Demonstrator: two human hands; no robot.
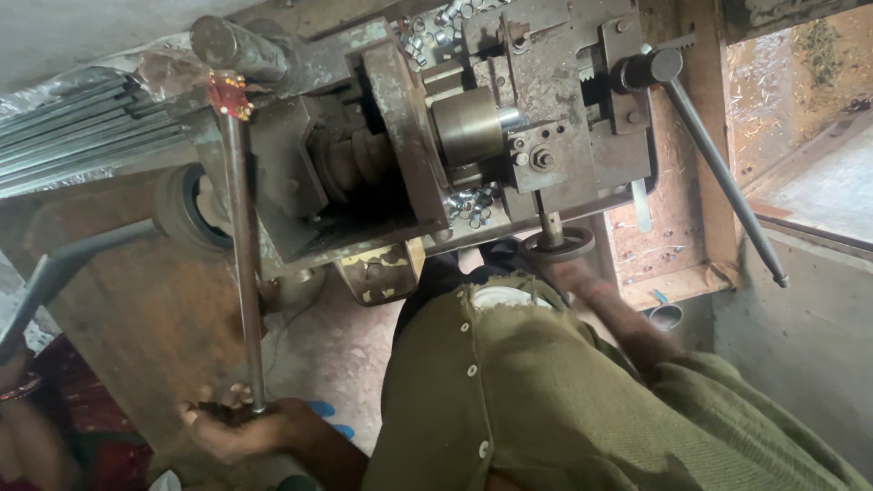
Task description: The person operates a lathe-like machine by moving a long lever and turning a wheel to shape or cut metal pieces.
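The head camera looks down on a worn metal machine (455,127) that fills the upper middle of the view. The person's left hand (238,425) sits low at the left, fingers curled shut around the bottom end of a long thin steel lever rod (244,264). The rod runs almost straight up from the hand to the machine's upper left corner, where a small red ornament (229,94) hangs at its top, just under a thick round shaft end (235,45).

The right arm, in an olive green buttoned cardigan (509,391), reaches up toward the machine's lower edge. The right hand (568,264) lies at a small round handwheel (556,242) below the tool block; whether its fingers are closed on the wheel or only resting there cannot be told.

At the machine's centre a brass-coloured cylinder (466,123) faces a short shiny workpiece. Small silvery metal pieces (473,205) lie heaped on the ledge beneath it. A second long handle (723,173) slants down from the machine's right side. A bundle of grey bars (73,136) lies off the left side.
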